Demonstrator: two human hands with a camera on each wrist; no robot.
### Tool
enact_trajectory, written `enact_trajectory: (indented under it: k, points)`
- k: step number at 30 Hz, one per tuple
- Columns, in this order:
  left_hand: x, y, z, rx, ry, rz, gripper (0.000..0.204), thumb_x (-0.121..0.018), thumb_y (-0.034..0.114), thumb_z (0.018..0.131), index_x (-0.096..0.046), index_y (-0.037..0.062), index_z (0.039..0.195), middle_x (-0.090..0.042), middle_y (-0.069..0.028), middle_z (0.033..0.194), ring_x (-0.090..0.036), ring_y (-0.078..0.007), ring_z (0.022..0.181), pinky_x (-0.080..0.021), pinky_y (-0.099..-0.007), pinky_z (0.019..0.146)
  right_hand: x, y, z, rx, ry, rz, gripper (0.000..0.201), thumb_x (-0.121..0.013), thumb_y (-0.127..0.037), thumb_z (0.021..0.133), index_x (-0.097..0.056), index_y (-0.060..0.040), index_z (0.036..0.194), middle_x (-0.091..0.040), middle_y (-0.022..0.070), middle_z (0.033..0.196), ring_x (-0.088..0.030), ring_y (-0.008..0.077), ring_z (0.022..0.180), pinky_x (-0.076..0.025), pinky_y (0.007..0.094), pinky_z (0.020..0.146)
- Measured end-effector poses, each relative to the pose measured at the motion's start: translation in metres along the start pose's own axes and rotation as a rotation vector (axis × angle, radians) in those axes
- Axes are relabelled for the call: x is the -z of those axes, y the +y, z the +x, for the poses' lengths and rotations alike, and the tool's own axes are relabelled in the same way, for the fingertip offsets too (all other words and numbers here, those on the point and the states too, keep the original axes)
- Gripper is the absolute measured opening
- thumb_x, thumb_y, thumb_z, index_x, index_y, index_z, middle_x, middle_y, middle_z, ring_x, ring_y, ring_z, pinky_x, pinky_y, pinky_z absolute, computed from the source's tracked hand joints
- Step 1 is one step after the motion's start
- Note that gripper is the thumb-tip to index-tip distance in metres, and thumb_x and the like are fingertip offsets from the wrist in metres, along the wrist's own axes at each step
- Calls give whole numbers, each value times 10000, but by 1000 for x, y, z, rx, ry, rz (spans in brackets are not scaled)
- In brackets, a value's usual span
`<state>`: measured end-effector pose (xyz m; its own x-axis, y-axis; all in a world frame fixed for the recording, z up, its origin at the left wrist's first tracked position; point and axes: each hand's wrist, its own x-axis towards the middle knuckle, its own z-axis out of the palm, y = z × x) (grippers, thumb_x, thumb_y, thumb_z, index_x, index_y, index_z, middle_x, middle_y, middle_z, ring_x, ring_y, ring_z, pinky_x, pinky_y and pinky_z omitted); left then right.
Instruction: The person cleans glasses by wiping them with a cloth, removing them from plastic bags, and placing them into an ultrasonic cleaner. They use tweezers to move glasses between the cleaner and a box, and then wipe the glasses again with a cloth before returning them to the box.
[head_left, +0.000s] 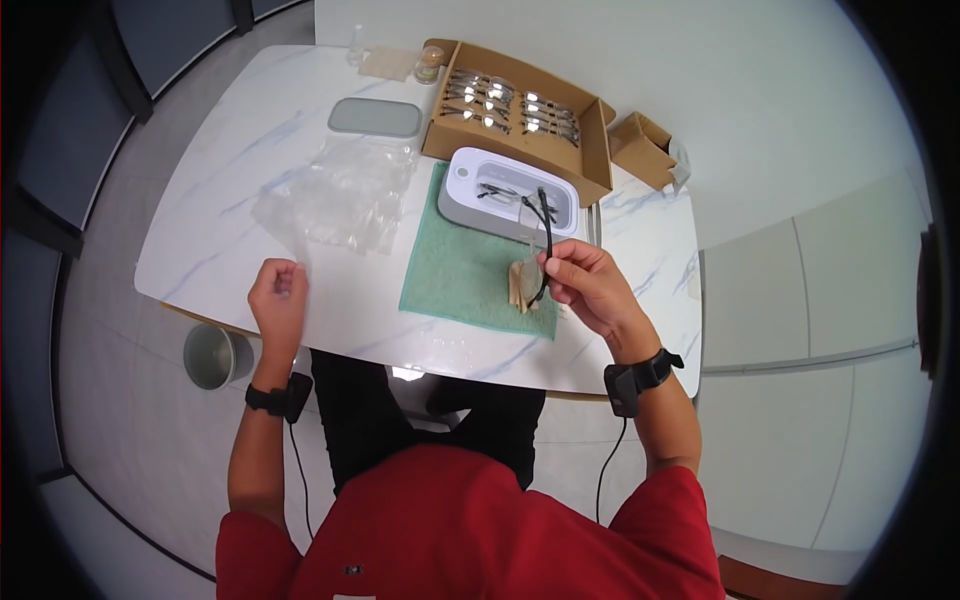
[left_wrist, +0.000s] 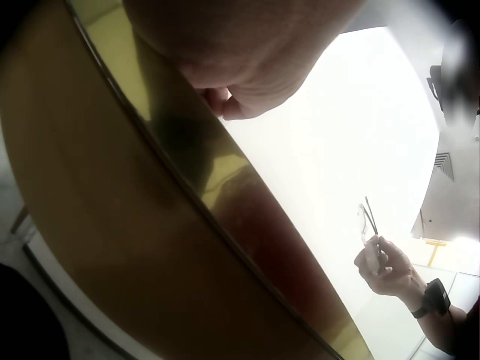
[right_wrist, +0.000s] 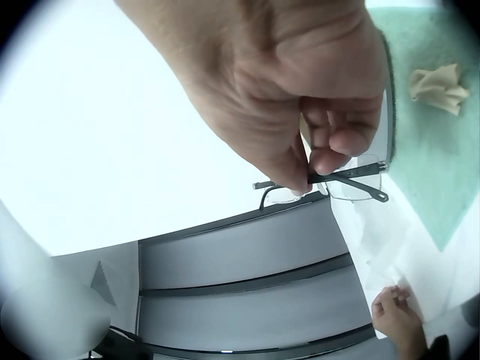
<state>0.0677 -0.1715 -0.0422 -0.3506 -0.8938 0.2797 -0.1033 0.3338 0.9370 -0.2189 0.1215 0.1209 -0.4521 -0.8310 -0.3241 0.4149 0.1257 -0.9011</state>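
My right hand (head_left: 592, 288) pinches a pair of black-armed glasses (head_left: 548, 225) by the frame, raised above the green towel (head_left: 450, 280). In the right wrist view the thumb and fingers of this hand (right_wrist: 300, 97) meet on the dark arms of the glasses (right_wrist: 346, 180), folded across the clear lenses. My left hand (head_left: 280, 305) is by the table's front edge, fingers loosely curled, near a clear plastic bag (head_left: 345, 195); no held thing shows in it. Behind the raised glasses, a white-lilac cleaner tub (head_left: 470, 205) contains more glasses (head_left: 500, 192). A crumpled beige cloth (right_wrist: 441, 88) lies on the towel.
A cardboard tray (head_left: 600, 150) with rows of glasses stands at the back, beside a small brown box (head_left: 640, 150). A grey lid (head_left: 375, 117), a small jar (head_left: 429, 65) and a folded cloth (head_left: 388, 64) lie back left. A bin (head_left: 212, 357) stands on the floor.
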Motion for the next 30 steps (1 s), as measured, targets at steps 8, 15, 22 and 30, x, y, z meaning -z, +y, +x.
enact_trajectory:
  k: [8,15,22,30]
  points:
    - [0,0,1,6,-12,-1,104,-698,63,916,-625,21,853,-610,14,745,-535,-63,673,-470,-229,642,-23,-15,-7,693,143,-1280,133,-743,-17,860,-719,-31,990,-661,42,927,-644,130,721,-516,255,640]
    - [0,-1,1,4,-10,3,100,-697,59,917,-630,19,855,-610,15,750,-530,-60,672,-469,-221,644,-22,-11,-4,730,187,-1108,141,-729,23,804,-693,-30,930,-647,64,943,-678,192,738,-555,304,652]
    - [0,5,2,19,-17,-21,91,-697,50,915,-636,11,860,-612,14,752,-523,-54,671,-466,-216,637,-19,22,9,868,20,-1384,181,-729,2,771,-672,-49,934,-619,77,957,-673,252,744,-564,326,642]
    - [2,3,2,4,-60,46,91,-675,63,955,-624,8,903,-605,29,798,-581,-48,717,-497,-201,689,-13,40,51,1096,-390,-1871,248,-612,-47,797,-643,-26,1042,-590,78,967,-662,221,799,-577,322,664]
